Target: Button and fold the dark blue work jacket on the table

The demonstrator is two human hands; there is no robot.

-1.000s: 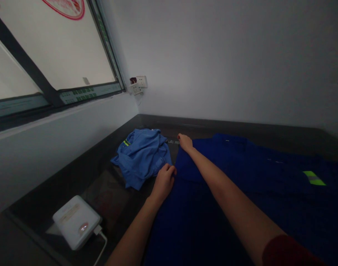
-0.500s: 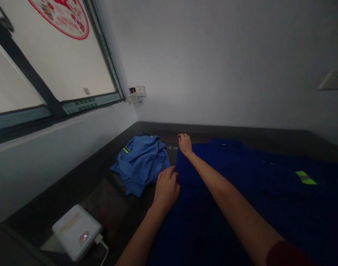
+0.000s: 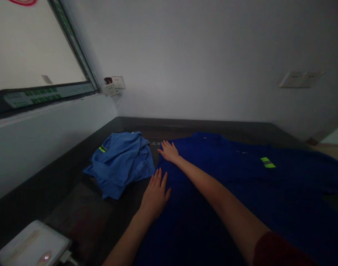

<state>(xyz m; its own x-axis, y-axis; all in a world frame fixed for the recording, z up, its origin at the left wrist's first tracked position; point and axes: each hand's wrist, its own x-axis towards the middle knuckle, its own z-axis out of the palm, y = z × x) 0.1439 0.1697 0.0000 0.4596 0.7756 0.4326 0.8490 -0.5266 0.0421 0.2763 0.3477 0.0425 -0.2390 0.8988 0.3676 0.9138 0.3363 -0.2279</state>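
Observation:
A dark blue work shirt (image 3: 202, 166) lies spread over the dark surface, with a yellow-green and grey reflective patch on its right part. My right hand (image 3: 169, 150) rests flat near its upper left corner, fingers spread. Lower down, my left hand (image 3: 155, 192) lies along the shirt's left edge with its fingers stretched out. Neither hand grips anything. Just left of both hands is a crumpled lighter blue garment (image 3: 124, 159) with a small yellow-green strip.
A white box-shaped device (image 3: 33, 244) with a plugged-in white cable sits at the lower left. The dark tabletop (image 3: 82, 207) meets a white wall behind. Sockets (image 3: 113, 87) are in the corner by the window, and more sockets (image 3: 300, 79) are at right.
Both hands have gone from curled fingers at the shirt's left edge to flat, spread fingers on it. The view has turned to the right.

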